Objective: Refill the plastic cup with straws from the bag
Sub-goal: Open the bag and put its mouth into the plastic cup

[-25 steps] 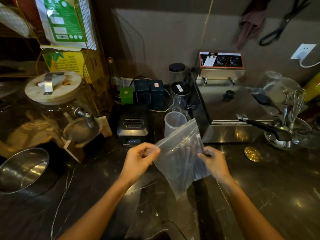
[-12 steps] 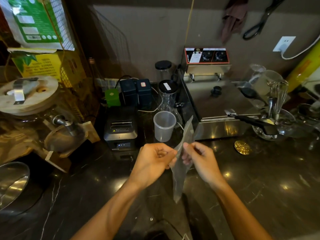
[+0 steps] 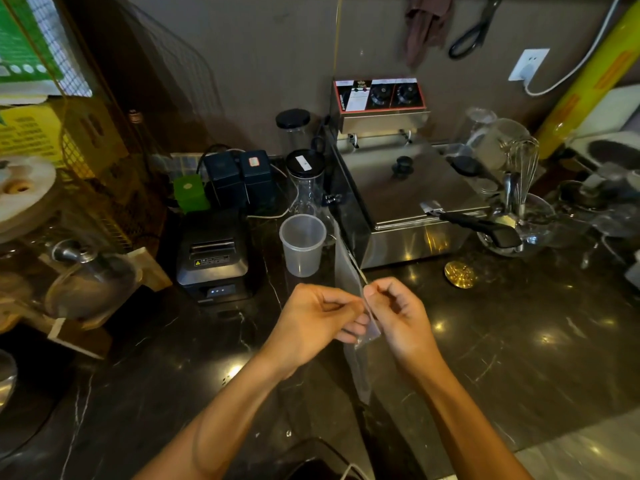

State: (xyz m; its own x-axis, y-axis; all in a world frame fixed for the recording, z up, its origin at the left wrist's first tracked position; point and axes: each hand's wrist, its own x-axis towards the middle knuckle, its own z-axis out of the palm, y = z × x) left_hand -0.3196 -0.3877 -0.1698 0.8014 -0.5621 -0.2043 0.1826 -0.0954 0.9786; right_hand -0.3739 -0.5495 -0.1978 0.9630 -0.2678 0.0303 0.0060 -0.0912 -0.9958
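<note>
Bag (image 3: 347, 268): clear, thin plastic film, seen edge-on. Both hands' fingers (image 3: 349, 330) pinch its edge from opposite sides. Cup (image 3: 302, 244): translucent, round, tapered, upright beyond the fingers.

Glossy stone, brushed steel and clear plastic

The counter (image 3: 502, 341) is dark, veined stone polished to a mirror gloss. The bag (image 3: 349, 271) is thin clear plastic film; the cup (image 3: 302, 245) beyond it is translucent, slightly frosted plastic. At far right the fryer (image 3: 405, 202) is brushed stainless steel with a shiny front, beside a wire whisk (image 3: 521, 168) of bright metal. The receipt printer (image 3: 213, 261) on the left is matt black plastic.
</note>
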